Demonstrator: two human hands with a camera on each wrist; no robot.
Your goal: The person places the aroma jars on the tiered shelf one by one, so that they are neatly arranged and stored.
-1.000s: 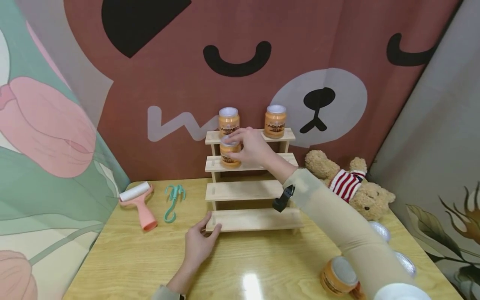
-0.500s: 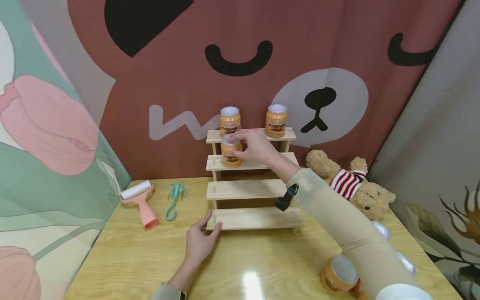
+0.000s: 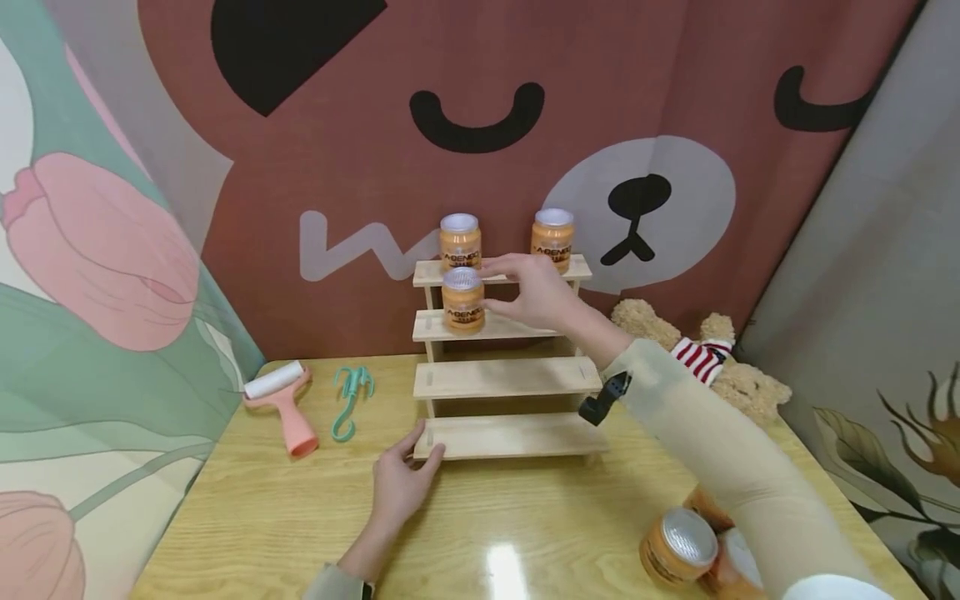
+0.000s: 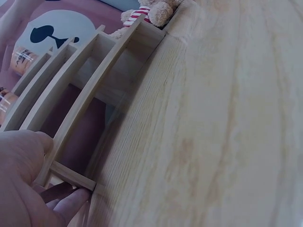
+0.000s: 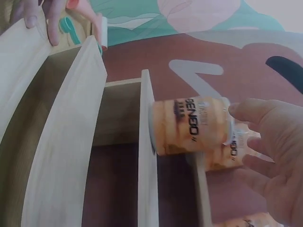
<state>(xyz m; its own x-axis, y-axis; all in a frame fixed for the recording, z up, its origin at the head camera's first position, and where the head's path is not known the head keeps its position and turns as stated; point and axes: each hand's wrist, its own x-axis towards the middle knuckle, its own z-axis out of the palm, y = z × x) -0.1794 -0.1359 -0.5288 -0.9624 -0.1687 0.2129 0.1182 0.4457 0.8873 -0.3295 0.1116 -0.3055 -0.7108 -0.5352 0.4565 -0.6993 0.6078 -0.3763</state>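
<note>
A four-tier wooden rack stands on the table. On its second tier from the top, at the left end, an orange jar stands upright; the right hand is just to its right with fingers spread and nothing in them. In the right wrist view the hand is beside the lid end of that jar. The top tier bears one jar at the left and another at the right. My left hand grips the left end of the bottom tier, thumb in front; the left wrist view shows this hand around the rack's corner.
A pink-handled roller and a teal hook lie left of the rack. Right of it is a teddy bear, partly behind the right sleeve. Several orange jars, one upright, are at the front right. A patterned curtain hangs behind.
The right hand has let go of the jar on the second tier and moved a little to the right. The left hand stays on the rack.
</note>
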